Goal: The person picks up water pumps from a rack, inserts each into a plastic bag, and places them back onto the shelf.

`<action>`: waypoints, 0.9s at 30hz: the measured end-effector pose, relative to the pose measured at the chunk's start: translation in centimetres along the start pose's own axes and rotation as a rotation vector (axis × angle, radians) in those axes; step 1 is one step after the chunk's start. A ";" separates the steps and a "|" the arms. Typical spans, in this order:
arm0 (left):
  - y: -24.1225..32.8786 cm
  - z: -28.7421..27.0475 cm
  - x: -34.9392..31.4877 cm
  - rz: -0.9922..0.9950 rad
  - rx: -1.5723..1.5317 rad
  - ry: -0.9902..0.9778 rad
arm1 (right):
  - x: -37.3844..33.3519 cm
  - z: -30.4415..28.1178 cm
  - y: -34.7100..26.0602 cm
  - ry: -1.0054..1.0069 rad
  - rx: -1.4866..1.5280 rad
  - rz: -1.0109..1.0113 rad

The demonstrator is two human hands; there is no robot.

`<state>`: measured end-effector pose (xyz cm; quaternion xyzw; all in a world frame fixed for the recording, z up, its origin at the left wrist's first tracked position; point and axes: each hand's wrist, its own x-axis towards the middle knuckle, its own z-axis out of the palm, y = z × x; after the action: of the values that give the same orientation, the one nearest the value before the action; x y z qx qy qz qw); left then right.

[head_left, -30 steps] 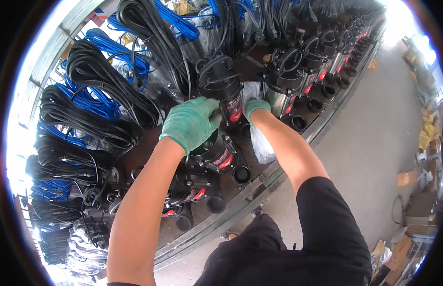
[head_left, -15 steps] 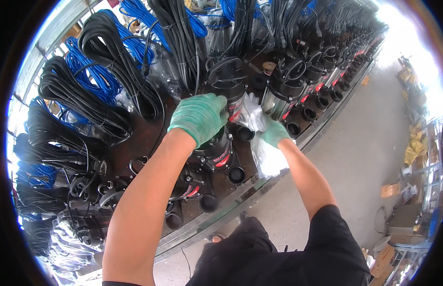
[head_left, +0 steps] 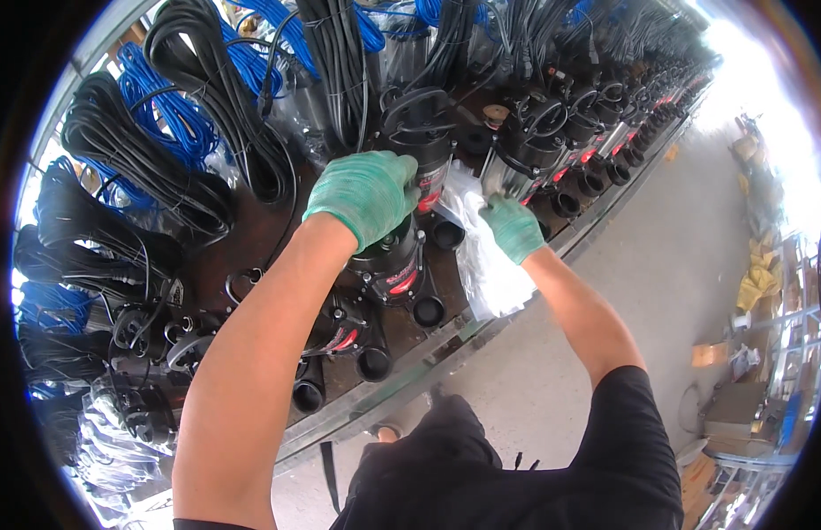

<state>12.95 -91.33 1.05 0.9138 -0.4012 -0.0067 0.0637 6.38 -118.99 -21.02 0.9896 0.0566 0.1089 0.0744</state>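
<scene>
Head view shows a plastic bag [head_left: 490, 269], thin and whitish, just to the left of the right grip [head_left: 514, 228], which wears a green glove. The fingers of this grip are closed on the bag near its upper part, and its lower end reaches past the edge of the table [head_left: 251, 216]. Compared with half a second ago, the bag is less crumpled and more stretched in length beside the grip; against one second ago, this grip is also farther from the pump. To my judgement, this means the bag is now more free to handle.

The left grip [head_left: 362, 194], also gloved, stays with bent fingers beside the black pump [head_left: 415, 119]; I cannot tell if it holds it or only touches. Just below this grip there is a lower pump [head_left: 393, 274] with a red label. Behind the right grip, near it, stands a steel-sided pump [head_left: 521, 155]. Farther to the left of the left grip lie a black cable bundle [head_left: 225, 97] and a blue cable bundle [head_left: 172, 115]. Well to the right of both is the grey floor [head_left: 622, 256].
</scene>
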 end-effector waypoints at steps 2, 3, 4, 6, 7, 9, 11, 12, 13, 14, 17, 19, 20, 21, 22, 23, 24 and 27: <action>-0.3 0.1 -0.2 0.026 -0.017 0.036 | 1.0 -2.3 0.4 0.033 0.087 -0.048; -0.3 0.1 -0.3 0.005 -0.019 0.018 | 1.0 -3.3 0.3 -0.014 0.132 -0.056; -0.3 0.0 -0.2 -0.013 -0.023 0.002 | 1.0 -4.6 0.0 -0.062 0.174 -0.061; -0.2 -0.1 -0.3 -0.031 -0.024 -0.013 | -0.1 -3.8 0.2 -0.150 0.073 -0.191; 0.0 -0.1 -0.1 -0.024 -0.026 -0.012 | -1.7 -2.2 0.5 -0.235 0.031 -0.171; 0.1 -0.4 0.1 -0.022 -0.028 -0.013 | -3.9 1.7 1.0 -0.395 -0.051 -0.138; 0.3 -0.5 0.3 -0.013 -0.037 -0.023 | -4.7 4.8 2.8 -0.365 -0.028 -0.108; 0.3 -0.5 0.4 -0.011 -0.037 -0.008 | -4.6 5.3 3.5 -0.366 -0.060 -0.153; 0.2 -0.3 0.3 -0.015 -0.033 0.003 | -4.3 5.0 3.2 -0.367 -0.084 -0.203; 0.1 -0.3 0.2 -0.016 -0.029 0.014 | -4.3 4.6 2.9 -0.229 -0.029 -0.203; -0.3 -0.3 -0.1 -0.043 -0.046 -0.025 | -2.3 0.0 1.7 -0.004 0.041 -0.281; 0.0 -0.5 0.0 -0.058 -0.019 -0.051 | -1.2 -3.7 1.3 0.015 0.083 -0.287; 0.2 -0.5 0.2 -0.063 -0.005 -0.064 | -0.9 -4.4 1.7 -0.023 0.100 -0.282; 0.1 -0.4 0.3 -0.051 -0.015 -0.037 | -0.6 -5.0 2.0 -0.124 0.092 -0.252; 0.0 -0.1 0.3 -0.035 -0.024 -0.012 | -0.3 -5.8 2.3 -0.226 0.080 -0.219; 0.0 -0.2 0.2 -0.022 -0.032 0.014 | 0.5 -7.0 2.2 -0.322 0.066 -0.192; -0.1 -0.2 0.1 -0.006 -0.030 0.009 | 0.8 -8.3 2.1 -0.320 0.036 -0.188; 0.0 -0.1 -0.2 -0.003 -0.034 0.018 | 2.2 -12.0 3.2 0.021 0.149 -0.174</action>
<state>12.82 -91.14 1.14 0.9131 -0.3992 -0.0055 0.0826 6.18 -120.23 -8.51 0.9826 0.1512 0.1078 0.0093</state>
